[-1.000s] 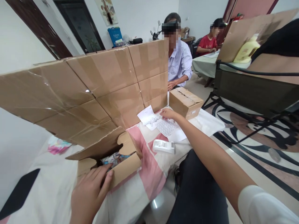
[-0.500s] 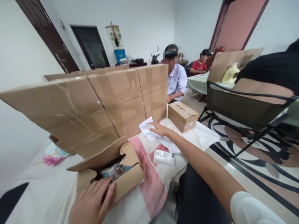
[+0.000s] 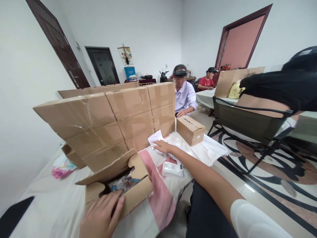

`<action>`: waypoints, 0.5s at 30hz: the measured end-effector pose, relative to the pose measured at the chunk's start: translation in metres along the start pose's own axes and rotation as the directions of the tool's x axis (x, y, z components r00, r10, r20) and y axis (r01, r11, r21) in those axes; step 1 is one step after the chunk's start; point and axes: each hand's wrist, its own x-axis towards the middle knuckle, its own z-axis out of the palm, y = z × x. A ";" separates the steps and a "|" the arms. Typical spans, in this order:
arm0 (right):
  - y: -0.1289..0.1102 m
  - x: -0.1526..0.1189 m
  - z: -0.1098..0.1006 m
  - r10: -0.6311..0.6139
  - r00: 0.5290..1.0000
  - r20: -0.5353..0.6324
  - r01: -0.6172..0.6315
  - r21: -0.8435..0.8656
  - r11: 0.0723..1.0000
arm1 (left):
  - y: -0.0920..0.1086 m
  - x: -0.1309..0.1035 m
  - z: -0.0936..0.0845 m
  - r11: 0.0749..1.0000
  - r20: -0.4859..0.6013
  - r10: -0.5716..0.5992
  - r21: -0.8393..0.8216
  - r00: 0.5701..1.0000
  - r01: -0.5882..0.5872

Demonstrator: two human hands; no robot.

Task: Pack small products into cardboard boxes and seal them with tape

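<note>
My left hand (image 3: 102, 213) is closed over the near edge of an open cardboard box (image 3: 137, 195), fingers over the rim and thumb along the outer side. Inside the box lie clear plastic-wrapped items (image 3: 127, 181) with blue and reddish colours, too cluttered to name. My right hand (image 3: 162, 146) reaches forward with its fingers stretched out, resting on a white paper sheet (image 3: 155, 136). More printed paper lies partly hidden under the wrist. Just nearer to me, a white plastic tape-dispenser-like object (image 3: 172, 170) sits on the cloth.
A tall taped cardboard panel (image 3: 133, 114) stands across the cloth-covered surface (image 3: 61, 201). A closed carton (image 3: 190, 130) sits at the right edge. Across from me a person (image 3: 185, 96) sits; others are at a table on the right. A folding chair (image 3: 245, 122) stands there.
The camera view has shifted and levelled slightly. My right hand has moved a little left and nearer over the white paper. My left hand stays on the box edge.
</note>
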 end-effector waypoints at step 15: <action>0.002 0.000 0.000 0.064 0.996 0.064 -0.058 -0.097 0.994 | 0.021 0.003 0.010 0.995 -0.036 0.087 0.057 0.996 -0.084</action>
